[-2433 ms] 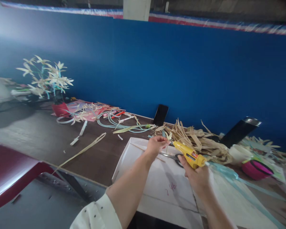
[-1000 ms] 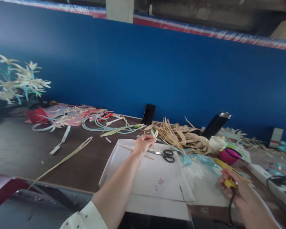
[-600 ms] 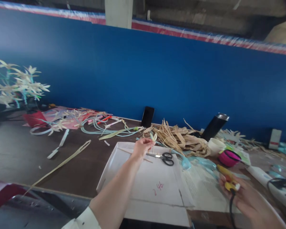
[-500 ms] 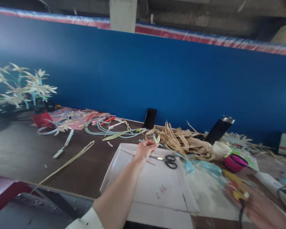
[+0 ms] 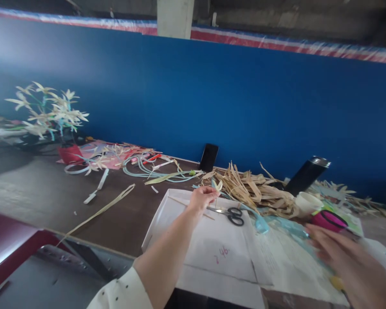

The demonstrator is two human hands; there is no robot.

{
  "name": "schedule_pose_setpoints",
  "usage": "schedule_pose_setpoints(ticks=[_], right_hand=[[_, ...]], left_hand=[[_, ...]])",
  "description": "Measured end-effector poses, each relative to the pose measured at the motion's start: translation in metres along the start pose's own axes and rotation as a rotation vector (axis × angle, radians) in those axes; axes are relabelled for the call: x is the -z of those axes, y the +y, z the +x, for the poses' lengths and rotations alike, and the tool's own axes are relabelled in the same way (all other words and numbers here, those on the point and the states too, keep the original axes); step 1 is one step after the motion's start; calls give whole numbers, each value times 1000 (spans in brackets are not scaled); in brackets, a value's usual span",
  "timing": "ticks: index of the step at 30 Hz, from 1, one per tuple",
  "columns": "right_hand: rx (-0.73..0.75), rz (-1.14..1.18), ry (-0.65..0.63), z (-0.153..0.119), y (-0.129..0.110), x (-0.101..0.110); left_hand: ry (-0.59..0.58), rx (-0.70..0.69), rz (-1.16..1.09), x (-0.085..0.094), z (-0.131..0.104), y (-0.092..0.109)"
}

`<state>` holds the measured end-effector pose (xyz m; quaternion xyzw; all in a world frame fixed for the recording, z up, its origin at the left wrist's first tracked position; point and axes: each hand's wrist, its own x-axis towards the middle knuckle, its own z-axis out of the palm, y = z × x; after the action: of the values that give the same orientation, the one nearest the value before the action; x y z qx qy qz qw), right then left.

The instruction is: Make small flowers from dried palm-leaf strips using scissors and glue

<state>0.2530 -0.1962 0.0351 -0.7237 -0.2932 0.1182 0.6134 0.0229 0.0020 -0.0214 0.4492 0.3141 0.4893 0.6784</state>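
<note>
My left hand point(image 5: 203, 198) pinches a small pale leaf flower point(image 5: 217, 185) on a thin stem, held over the far edge of a white cardboard tray point(image 5: 212, 253). Black-handled scissors point(image 5: 233, 213) lie on the tray just right of that hand. My right hand point(image 5: 350, 264) is blurred at the lower right, fingers spread flat above white paper, with nothing gripped. A yellow bit of the glue gun point(image 5: 336, 283) shows under its wrist edge.
A heap of dried leaf strips point(image 5: 257, 191), a black flask point(image 5: 307, 175), a white cup point(image 5: 307, 202) and a pink bowl point(image 5: 328, 219) sit behind. A phone point(image 5: 209, 157) leans on the blue wall. A flower arrangement point(image 5: 51, 116) stands far left; a red chair point(image 5: 6, 240) is near.
My right hand carried the yellow glue gun away from the flower to the lower right and let it go; its fingers are now spread. The left hand still holds the flower.
</note>
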Motion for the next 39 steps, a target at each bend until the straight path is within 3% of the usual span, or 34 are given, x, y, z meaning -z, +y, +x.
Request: schedule_pose_setpoints(ticks=[2, 6, 8, 10, 15, 22, 39], right_hand=[[-6, 86, -173, -5, -16, -48], [-145, 362, -347, -8, -33, -151], [-254, 432, -356, -8, -31, -184], [-312, 464, -381, -9, -23, -201], [-311, 624, -536, -13, -5, -199], [-319, 619, -591, -15, -8, -195], [-198, 406, -549, -12, -1, -196]], left_hand=[[-9, 0, -3, 1, 1, 0], [-15, -1, -13, 3, 2, 2], [-5, 4, -12, 3, 4, 2], [10, 4, 2, 2, 5, 1], [22, 2, 58, 1, 7, -2], [31, 17, 103, 1, 1, 4], [28, -41, 134, 0, 0, 4]])
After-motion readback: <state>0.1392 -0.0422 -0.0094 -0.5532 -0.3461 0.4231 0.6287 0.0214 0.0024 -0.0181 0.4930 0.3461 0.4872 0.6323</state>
